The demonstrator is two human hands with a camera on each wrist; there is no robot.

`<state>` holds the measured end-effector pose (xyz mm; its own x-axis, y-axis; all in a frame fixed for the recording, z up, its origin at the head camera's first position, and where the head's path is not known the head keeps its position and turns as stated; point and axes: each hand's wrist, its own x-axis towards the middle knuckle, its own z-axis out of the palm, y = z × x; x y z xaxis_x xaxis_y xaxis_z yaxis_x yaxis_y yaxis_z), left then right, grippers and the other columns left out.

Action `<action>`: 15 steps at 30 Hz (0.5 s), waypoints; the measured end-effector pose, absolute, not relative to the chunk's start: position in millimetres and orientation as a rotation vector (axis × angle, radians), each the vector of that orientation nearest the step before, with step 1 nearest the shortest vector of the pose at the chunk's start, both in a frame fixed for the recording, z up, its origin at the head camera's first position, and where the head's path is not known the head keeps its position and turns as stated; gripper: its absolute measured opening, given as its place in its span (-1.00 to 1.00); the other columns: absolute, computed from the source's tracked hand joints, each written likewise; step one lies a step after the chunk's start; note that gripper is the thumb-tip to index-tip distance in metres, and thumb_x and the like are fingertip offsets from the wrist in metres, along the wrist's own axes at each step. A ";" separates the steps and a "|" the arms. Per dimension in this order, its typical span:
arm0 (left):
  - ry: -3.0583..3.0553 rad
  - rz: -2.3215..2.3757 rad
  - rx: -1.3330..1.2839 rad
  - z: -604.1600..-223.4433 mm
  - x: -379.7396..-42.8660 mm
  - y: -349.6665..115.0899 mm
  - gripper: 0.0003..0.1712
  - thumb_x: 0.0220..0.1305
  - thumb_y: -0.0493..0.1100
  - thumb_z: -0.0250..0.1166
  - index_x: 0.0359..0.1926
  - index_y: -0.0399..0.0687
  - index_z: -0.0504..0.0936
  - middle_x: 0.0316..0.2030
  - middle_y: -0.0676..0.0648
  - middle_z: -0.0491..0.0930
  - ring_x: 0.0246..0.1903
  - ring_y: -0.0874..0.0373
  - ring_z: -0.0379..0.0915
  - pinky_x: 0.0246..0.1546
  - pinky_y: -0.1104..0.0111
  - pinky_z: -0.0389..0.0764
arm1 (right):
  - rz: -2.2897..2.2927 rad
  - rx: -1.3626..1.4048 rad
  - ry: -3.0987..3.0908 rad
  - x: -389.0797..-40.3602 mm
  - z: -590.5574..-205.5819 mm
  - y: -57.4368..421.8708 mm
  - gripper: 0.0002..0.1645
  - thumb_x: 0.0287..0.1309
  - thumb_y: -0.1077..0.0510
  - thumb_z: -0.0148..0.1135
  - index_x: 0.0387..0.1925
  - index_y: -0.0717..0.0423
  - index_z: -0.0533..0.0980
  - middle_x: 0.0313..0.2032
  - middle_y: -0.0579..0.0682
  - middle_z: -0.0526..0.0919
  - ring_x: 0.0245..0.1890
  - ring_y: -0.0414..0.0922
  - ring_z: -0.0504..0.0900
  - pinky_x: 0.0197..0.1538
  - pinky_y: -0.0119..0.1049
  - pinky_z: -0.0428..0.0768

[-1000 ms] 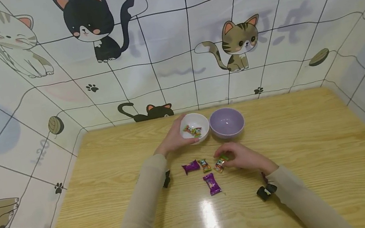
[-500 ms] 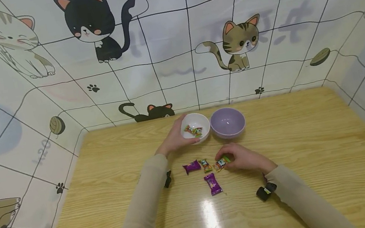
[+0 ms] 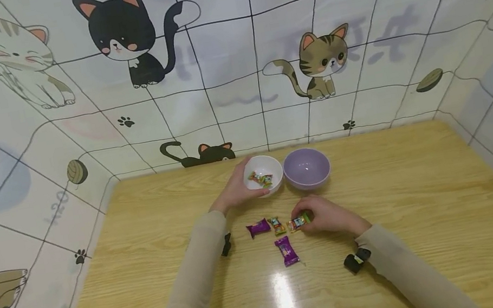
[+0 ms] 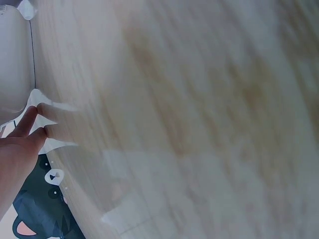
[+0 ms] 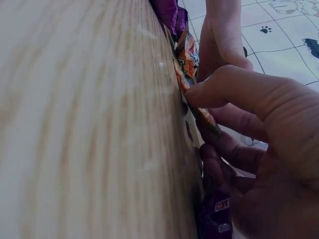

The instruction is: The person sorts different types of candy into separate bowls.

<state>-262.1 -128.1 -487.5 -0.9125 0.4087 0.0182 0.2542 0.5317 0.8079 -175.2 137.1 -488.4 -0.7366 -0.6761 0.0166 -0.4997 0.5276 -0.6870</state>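
In the head view my left hand point(image 3: 236, 188) holds the white bowl point(image 3: 273, 166) by its left side, thumb at the front rim. Several small wrapped candies point(image 3: 261, 178) lie inside it. The left wrist view catches only the bowl's side point(image 4: 12, 64) and part of the hand point(image 4: 20, 154). My right hand point(image 3: 329, 215) pinches a green-and-orange wrapped candy point(image 3: 297, 222) at table level. Beside that lie another small colourful candy point(image 3: 276, 225), a purple-wrapped candy point(image 3: 258, 228) and, nearer me, a second purple one point(image 3: 286, 251). Some right fingertips are hidden.
A purple bowl point(image 3: 307, 168) stands right beside the white one, near the table's back edge. Cat-printed sheeting point(image 3: 231, 68) rises behind and at both sides of the wooden table point(image 3: 406, 192). Light glares off the tabletop in front.
The candy at my right fingertips has turned to lie more sideways, and more of it shows. My left hand stays on the white bowl. The head view has shifted slightly.
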 end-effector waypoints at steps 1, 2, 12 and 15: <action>2.595 1.324 0.564 -487.4 -262.0 -128.4 0.33 -0.14 -0.03 0.60 0.50 -0.18 -0.08 0.36 -0.21 0.14 0.31 -0.07 0.12 0.33 0.07 0.11 | -1.008 -0.994 2.520 -175.7 -489.1 136.6 -0.68 -0.06 0.24 0.41 -0.17 0.09 0.62 -0.18 -0.12 0.63 -0.11 -0.08 0.51 0.04 -0.10 0.48; 2.597 1.325 0.561 -487.2 -262.0 -128.7 0.33 -0.13 -0.03 0.60 0.50 -0.18 -0.08 0.36 -0.21 0.14 0.31 -0.07 0.12 0.33 0.07 0.11 | -1.020 -1.001 2.515 -176.0 -489.2 136.1 -0.68 -0.06 0.26 0.40 -0.17 0.10 0.61 -0.18 -0.12 0.63 -0.12 -0.09 0.52 0.02 -0.11 0.49; 2.602 1.324 0.575 -489.5 -264.9 -129.5 0.32 -0.12 -0.01 0.60 0.50 -0.17 -0.08 0.37 -0.22 0.14 0.33 -0.08 0.09 0.33 0.07 0.09 | -1.127 -0.976 2.424 -177.9 -489.4 134.7 -0.67 -0.06 0.35 0.36 -0.17 0.11 0.57 -0.23 -0.13 0.60 -0.17 -0.14 0.54 -0.04 -0.20 0.55; 2.598 1.322 0.581 -491.1 -265.0 -129.4 0.32 -0.12 0.00 0.60 0.50 -0.16 -0.08 0.36 -0.22 0.14 0.33 -0.08 0.09 0.33 0.07 0.10 | -1.182 -0.929 2.370 -176.3 -488.6 134.8 -0.68 -0.01 0.34 0.36 -0.16 0.10 0.58 -0.22 -0.12 0.62 -0.15 -0.13 0.56 -0.03 -0.19 0.55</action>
<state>-265.0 -129.4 -491.1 -0.9099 0.4141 0.0255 0.2645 0.5316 0.8047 -176.3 134.8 -488.6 -0.7315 -0.6818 -0.0067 -0.4049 0.4422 -0.8003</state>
